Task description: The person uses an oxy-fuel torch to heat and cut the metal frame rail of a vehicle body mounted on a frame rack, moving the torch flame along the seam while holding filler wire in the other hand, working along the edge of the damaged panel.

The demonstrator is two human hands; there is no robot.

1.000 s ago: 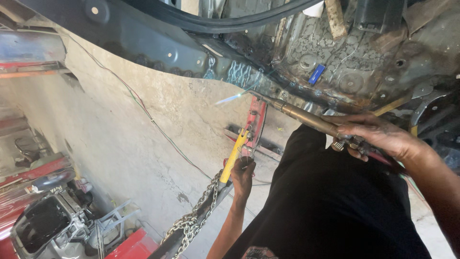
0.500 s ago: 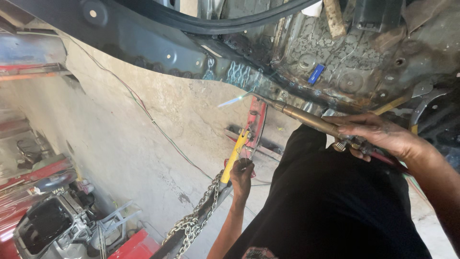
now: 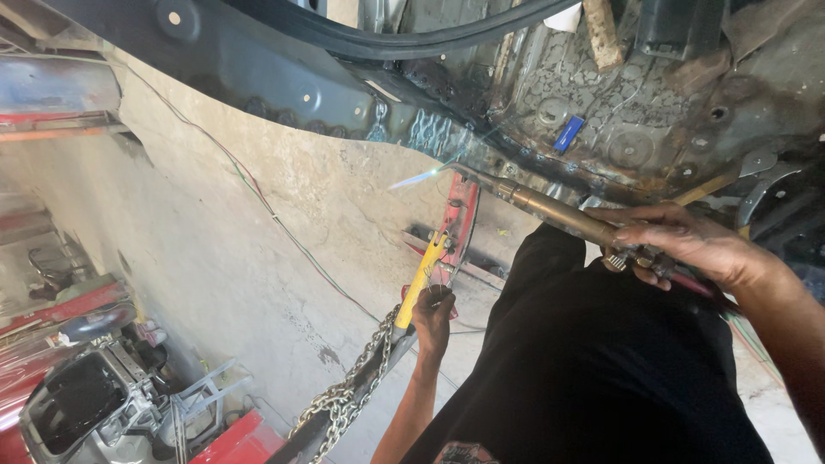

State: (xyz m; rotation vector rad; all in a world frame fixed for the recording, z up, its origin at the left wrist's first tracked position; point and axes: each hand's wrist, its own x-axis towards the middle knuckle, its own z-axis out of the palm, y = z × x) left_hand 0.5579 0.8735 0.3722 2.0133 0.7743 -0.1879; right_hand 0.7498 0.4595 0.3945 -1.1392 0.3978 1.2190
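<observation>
At nine o'clock, a dented red car body (image 3: 60,314) is sitting beside the bare concrete wall (image 3: 215,258), and a dark open engine part (image 3: 73,404) is lying at about eight o'clock. A thin red and green wire (image 3: 284,228) is running diagonally across the wall from eleven o'clock down toward the centre. Just below the centre, at six o'clock, a steel link chain (image 3: 348,399) is hanging around a dark bar.

The left hand (image 3: 432,318) is reaching up just above the chain; its grip is pressed together around the lower end of a yellow-handled tool (image 3: 423,279), which is pointing up toward twelve o'clock beside a red metal jack post (image 3: 460,219). Above the post, a small pale blue flame (image 3: 421,178) is burning at the tip of a long brass cutting torch (image 3: 550,209), just under the rusty, cracked metal underbody (image 3: 601,112) of a vehicle filling the twelve to two o'clock region. A small blue rectangular tag (image 3: 568,133) is sticking to that underbody.

At three o'clock, the right hand (image 3: 687,245) is gripping the torch's valve end, fingers curled tightly around it. The person's black shirt (image 3: 601,369) is filling the five o'clock area.
</observation>
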